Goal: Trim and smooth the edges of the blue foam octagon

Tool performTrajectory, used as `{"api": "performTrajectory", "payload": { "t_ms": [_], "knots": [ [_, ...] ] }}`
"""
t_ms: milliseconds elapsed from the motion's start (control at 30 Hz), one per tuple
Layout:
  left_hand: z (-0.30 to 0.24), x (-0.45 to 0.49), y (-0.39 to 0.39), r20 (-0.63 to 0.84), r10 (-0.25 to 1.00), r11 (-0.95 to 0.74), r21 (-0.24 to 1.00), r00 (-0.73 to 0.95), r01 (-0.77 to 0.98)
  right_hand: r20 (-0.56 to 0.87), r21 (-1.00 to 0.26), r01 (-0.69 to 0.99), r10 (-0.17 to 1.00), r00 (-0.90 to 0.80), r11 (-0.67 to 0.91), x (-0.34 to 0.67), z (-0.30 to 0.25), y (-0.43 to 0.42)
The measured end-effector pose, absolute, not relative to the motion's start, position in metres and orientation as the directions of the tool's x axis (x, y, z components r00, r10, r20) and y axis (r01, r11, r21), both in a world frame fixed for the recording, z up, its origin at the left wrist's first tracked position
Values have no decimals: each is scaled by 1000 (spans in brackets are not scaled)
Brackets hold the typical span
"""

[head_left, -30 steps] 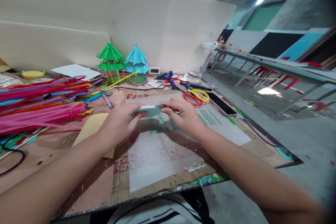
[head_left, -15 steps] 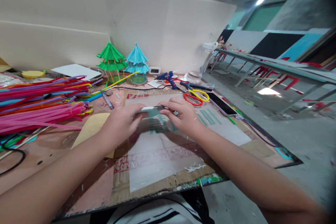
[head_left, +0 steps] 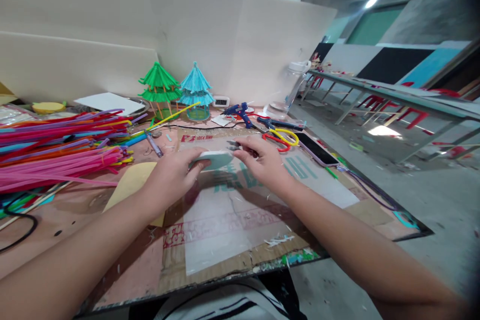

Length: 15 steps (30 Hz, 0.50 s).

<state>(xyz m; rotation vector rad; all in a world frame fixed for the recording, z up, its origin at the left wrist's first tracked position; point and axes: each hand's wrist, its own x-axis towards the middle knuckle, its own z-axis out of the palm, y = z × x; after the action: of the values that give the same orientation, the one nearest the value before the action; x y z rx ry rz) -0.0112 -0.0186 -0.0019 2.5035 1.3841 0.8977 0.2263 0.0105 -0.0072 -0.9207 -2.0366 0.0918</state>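
My left hand (head_left: 170, 175) is closed on a pale green-grey flat piece (head_left: 215, 159), pressing it onto the white printed sheet (head_left: 232, 210) that covers the cardboard mat. My right hand (head_left: 262, 165) is pinched on a small dark metal tool (head_left: 234, 146), its tip at the far edge of the flat piece. Both forearms reach in from the bottom of the view. What kind of tool it is I cannot make out.
A heap of pink and coloured straws (head_left: 56, 150) fills the left. Green (head_left: 159, 85) and blue (head_left: 195, 87) straw pavilions stand at the back wall. A blue glue gun (head_left: 240, 110), red-yellow scissors (head_left: 279, 137) and a phone (head_left: 317, 149) lie to the right, near the table edge (head_left: 375, 200).
My right hand has lifted slightly and drawn the small tool away from the top of the flat piece toward the far right. The left hand keeps its hold.
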Motion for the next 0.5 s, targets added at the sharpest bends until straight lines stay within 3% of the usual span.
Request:
{"api": "performTrajectory", "payload": {
  "t_ms": [100,233,367,433,500],
  "knots": [
    [-2,-15,-15,452,812,-553,395,369,733,614,-374,680,718,-329,631,232,-11,20],
    [-3,-21,-10,455,840,-481,371,296,795,323,-387,794,875,-360,469,239,-15,25],
    [-9,-23,-8,493,826,-478,357,273,803,295,-338,820,880,-373,461,272,2,23],
    [-18,-25,-7,519,804,-518,373,290,770,259,-333,867,920,-293,370,309,13,24],
    [-29,-30,-4,530,795,-533,380,295,756,187,-297,943,978,-94,148,356,18,26]
  ]
}}
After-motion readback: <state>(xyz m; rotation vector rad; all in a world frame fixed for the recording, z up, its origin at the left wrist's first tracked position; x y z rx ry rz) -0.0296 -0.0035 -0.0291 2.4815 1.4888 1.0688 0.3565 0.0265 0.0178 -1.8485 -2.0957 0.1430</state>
